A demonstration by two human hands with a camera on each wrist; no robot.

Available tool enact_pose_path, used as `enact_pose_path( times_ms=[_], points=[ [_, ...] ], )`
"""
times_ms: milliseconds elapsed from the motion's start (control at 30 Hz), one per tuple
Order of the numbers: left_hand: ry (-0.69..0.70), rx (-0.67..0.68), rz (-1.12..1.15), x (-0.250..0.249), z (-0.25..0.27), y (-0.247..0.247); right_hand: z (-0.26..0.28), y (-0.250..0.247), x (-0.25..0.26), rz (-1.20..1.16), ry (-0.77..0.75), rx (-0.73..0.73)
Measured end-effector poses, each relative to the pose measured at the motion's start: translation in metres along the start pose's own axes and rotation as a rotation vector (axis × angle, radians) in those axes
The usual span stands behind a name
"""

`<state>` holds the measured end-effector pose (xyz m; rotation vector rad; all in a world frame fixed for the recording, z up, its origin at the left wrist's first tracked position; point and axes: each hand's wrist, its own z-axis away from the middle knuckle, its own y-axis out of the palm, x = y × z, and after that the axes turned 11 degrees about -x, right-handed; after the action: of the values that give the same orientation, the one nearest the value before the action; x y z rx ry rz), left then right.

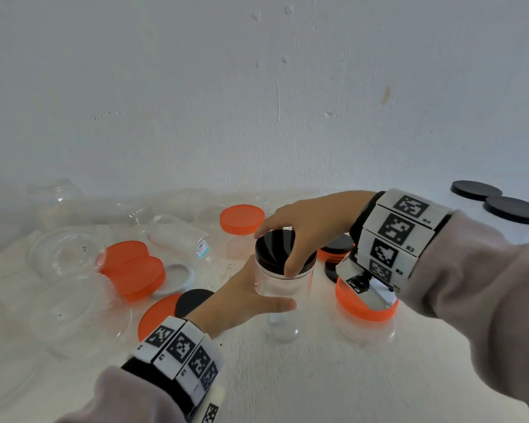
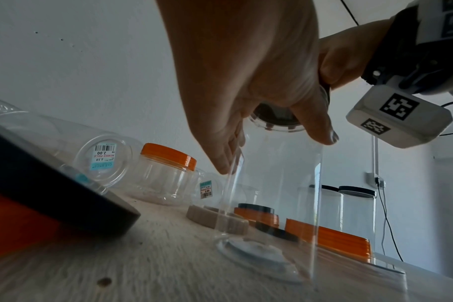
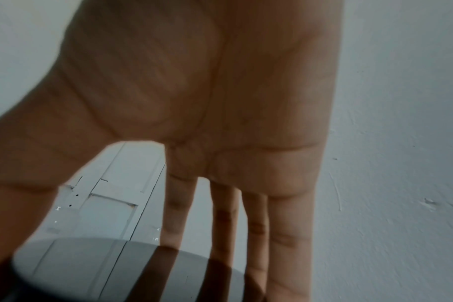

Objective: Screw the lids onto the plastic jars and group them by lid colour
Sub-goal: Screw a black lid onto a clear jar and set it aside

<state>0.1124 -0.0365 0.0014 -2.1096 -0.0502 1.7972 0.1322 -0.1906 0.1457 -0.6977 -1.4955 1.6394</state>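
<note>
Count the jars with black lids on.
3: two jars at the far right, and; one mid-table jar, left hand round it, right hand gripping its lid. More may be hidden.

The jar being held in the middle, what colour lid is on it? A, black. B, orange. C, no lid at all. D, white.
A: the right hand grips a black lid on top of the clear jar, which the left hand steadies on the table.
</note>
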Motion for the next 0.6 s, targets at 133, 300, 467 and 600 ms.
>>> enact_pose_path(
  times_ms=[133,300,467,600],
  points=[
    [-0.004,0.001,-0.002,0.0029,-0.0016,-0.0007,-0.0012,-0.0018,0.0016,0.002,-0.033,0.048],
    [0.008,0.004,0.001,0.0058,-0.0016,-0.0013,-0.002,-0.0044,0.002,0.005,-0.064,0.086],
    [0.001,-0.001,-0.003,0.0059,-0.0015,-0.002,-0.0035,-0.005,0.003,0.035,-0.067,0.045],
    [0.001,0.006,-0.009,0.0046,-0.0016,-0.0017,-0.0041,-0.0036,0.0029,0.036,-0.081,0.002]
  ],
)
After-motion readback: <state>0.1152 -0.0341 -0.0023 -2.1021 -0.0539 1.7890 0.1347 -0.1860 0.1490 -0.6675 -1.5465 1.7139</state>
